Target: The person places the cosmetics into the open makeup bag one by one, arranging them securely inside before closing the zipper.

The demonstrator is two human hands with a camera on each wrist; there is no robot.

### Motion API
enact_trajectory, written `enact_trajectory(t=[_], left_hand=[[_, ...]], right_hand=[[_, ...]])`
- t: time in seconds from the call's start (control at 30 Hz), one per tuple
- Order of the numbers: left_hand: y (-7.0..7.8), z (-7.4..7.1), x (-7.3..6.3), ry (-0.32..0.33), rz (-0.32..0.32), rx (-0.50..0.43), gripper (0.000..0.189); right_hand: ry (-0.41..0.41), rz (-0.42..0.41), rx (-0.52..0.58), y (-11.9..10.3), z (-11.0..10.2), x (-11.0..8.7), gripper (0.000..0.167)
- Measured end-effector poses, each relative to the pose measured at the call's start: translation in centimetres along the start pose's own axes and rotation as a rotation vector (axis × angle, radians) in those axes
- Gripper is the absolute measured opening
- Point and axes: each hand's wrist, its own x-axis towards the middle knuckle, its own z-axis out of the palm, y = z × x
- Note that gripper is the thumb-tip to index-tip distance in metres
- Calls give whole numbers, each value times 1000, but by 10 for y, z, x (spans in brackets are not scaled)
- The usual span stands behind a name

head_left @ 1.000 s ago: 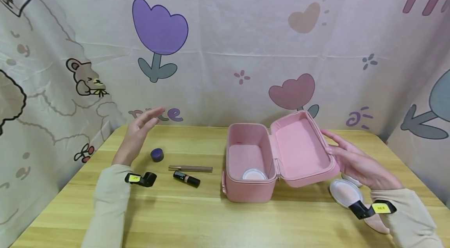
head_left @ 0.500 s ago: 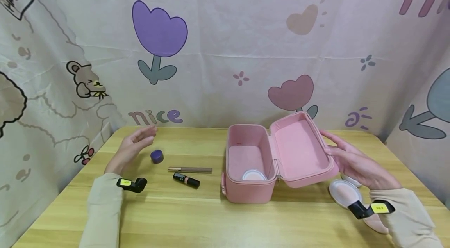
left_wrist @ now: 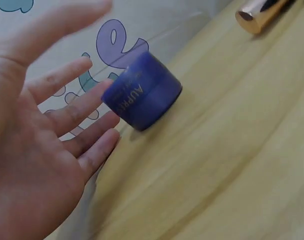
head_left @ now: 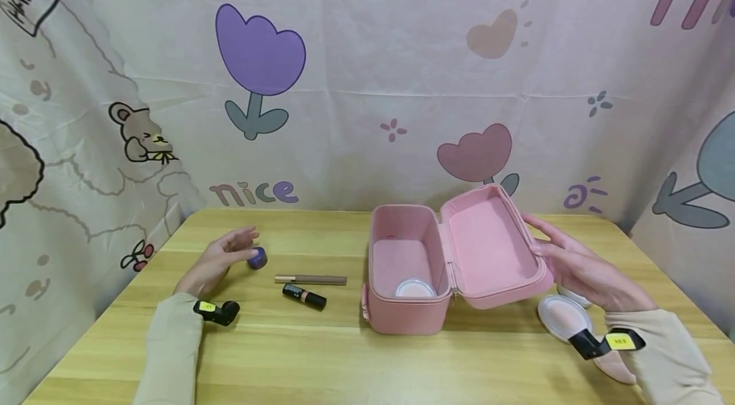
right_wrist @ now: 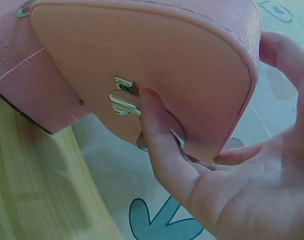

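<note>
At the table's left, my left hand (head_left: 217, 259) reaches towards a small blue-purple cream jar (head_left: 260, 258). In the left wrist view its fingers are spread and loosely bent, and the fingertips overlap the side of the jar (left_wrist: 150, 92), which has gold lettering. On the right, my right hand (head_left: 580, 268) holds the raised lid (head_left: 494, 242) of a pink cosmetic case (head_left: 408, 316). Seen from the right wrist, one digit presses by the metal clasp (right_wrist: 124, 95) while others lie along the lid's edge. Inside the case sits a round white-rimmed compact (head_left: 415, 289).
Between the jar and the case lie a slim gold-brown tube (head_left: 310, 279) and a black lipstick-like tube (head_left: 304, 296). Under the right forearm are another round compact (head_left: 563, 316) and a pink curved item (head_left: 614, 368). A printed cloth (head_left: 344, 60) hangs behind the table.
My left hand has come down from above the table's back to the jar, its fingers now beside it. The right hand and the case lid have stayed in place.
</note>
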Motion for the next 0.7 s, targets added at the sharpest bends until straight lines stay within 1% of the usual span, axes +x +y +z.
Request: enact_trajectory(t=[0.07,0.2,0.3,0.37,0.47,0.63,0.7], left_hand=[[-2,0,0,-10,5,18,70],[-3,-1,1,-37,-3,114,73],[-4,-1,1,-39,-17,181,74],[-4,-1,1,-37,-23,204,75],[-5,0,2,-27,-28,218,74],[-5,2,3,9,-48,218,74],[-5,3,3,22,-42,229,73]], right_hand=[[1,-2,-9,0,0,0,61],[2,-7,-20,1,0,0,61],[0,0,-29,1,0,2,64],[2,6,-35,1,0,2,65],[-3,2,-26,1,-1,1,65],[-57,-29,23,4,-3,-1,54],[-73,-37,34,5,-3,-1,51]])
